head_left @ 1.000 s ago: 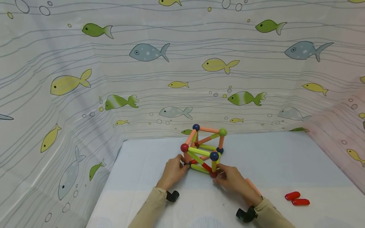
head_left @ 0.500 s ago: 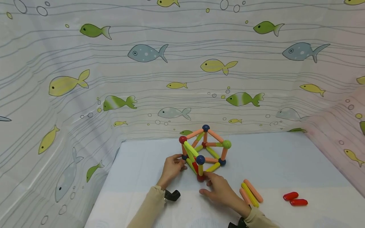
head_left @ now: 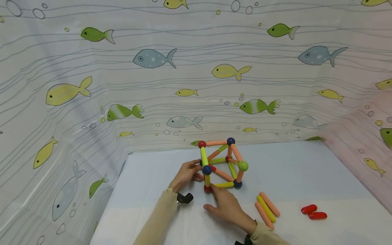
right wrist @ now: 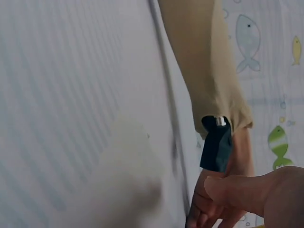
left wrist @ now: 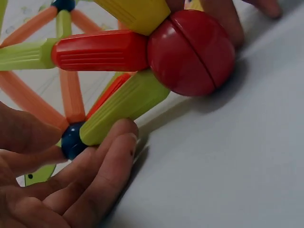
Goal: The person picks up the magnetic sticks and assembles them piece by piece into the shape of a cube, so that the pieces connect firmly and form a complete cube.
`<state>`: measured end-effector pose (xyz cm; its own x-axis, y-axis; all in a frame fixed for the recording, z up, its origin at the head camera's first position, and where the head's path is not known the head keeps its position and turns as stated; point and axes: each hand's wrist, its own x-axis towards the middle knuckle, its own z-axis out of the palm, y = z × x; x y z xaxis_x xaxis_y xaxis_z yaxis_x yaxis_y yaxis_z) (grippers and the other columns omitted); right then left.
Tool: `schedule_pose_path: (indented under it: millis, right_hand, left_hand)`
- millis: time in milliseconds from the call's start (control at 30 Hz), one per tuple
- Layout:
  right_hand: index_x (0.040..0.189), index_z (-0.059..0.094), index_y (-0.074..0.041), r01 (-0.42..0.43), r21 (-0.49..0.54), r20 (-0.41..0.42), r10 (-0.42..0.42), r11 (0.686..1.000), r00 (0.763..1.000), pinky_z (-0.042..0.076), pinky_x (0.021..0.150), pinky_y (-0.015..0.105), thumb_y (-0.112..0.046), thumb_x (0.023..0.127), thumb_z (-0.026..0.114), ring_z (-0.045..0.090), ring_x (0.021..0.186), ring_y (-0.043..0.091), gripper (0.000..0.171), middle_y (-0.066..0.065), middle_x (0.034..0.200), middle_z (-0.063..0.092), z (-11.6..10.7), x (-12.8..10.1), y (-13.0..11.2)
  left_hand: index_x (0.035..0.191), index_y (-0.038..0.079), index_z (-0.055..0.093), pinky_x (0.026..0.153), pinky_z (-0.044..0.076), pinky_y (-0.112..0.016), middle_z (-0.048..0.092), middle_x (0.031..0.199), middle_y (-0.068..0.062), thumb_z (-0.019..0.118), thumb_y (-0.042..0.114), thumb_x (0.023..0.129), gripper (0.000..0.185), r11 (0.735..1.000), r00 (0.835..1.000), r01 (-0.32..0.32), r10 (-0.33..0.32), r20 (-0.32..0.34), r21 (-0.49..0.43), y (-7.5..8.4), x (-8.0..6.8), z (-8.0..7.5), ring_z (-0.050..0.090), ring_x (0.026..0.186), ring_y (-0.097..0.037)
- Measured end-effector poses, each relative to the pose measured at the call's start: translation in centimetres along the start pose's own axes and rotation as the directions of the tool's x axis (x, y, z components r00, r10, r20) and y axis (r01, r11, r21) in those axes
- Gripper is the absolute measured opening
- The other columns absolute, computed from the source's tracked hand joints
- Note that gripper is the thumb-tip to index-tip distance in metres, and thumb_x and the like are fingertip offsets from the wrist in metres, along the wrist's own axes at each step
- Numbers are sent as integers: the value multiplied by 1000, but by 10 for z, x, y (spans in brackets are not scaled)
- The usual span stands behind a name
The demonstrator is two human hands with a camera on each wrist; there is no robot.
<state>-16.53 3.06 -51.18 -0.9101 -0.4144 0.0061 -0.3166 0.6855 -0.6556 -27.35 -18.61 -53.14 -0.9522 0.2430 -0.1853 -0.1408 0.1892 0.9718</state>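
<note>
A fish-print curtain (head_left: 122, 85) walls in the pale worktop (head_left: 306, 177). Near its middle stands a rod-and-ball frame (head_left: 222, 165). The left hand (head_left: 186, 174) pinches a blue ball (left wrist: 72, 141) at the frame's lower left corner. The right hand (head_left: 226, 206) lies with straight fingers touching the red ball (head_left: 208, 189) at the near corner. Three loose rods (head_left: 266, 209) and two red capsules (head_left: 313, 211) lie to the right.

No readable text, label, brand, number or sign shows anywhere; the backdrop cloth (head_left: 92, 85) bears only printed fish and bubbles.
</note>
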Motion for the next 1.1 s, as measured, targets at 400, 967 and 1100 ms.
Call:
schedule_pose_path:
  millis: [400, 967, 1100]
  right_hand:
    - [138, 64, 0, 41, 70, 17, -42, 997, 999, 55, 67, 27, -34, 92, 84, 67, 79, 7, 61, 1, 102, 77, -7, 1, 5]
    - [83, 67, -19, -266, -190, 30, 276, 945, 961, 38, 54, 27, -34, 83, 91, 51, 60, 14, 28, -5, 68, 57, -105, -68, 82]
    - [78, 63, -21, -263, -268, 77, 293, 927, 953, 36, 56, 30, -38, 74, 97, 50, 62, 16, 38, -4, 67, 55, -102, -76, 81]
  left_hand:
    - [144, -3, 55, 71, 65, -37, 70, 119, -27, 58, 13, 108, 40, 996, 981, -58, 70, -181, 71, -1, -32, 12, 77, 80, -30]
    - [114, 10, 61, 60, 45, -22, 68, 88, -4, 81, 31, 94, 36, 797, 938, -221, 331, -100, 562, -14, -68, 51, 53, 67, -5]
    - [106, 10, 63, 59, 41, -22, 63, 78, 1, 82, 29, 94, 30, 783, 929, -184, 336, -155, 595, -10, -65, 58, 51, 66, -6]
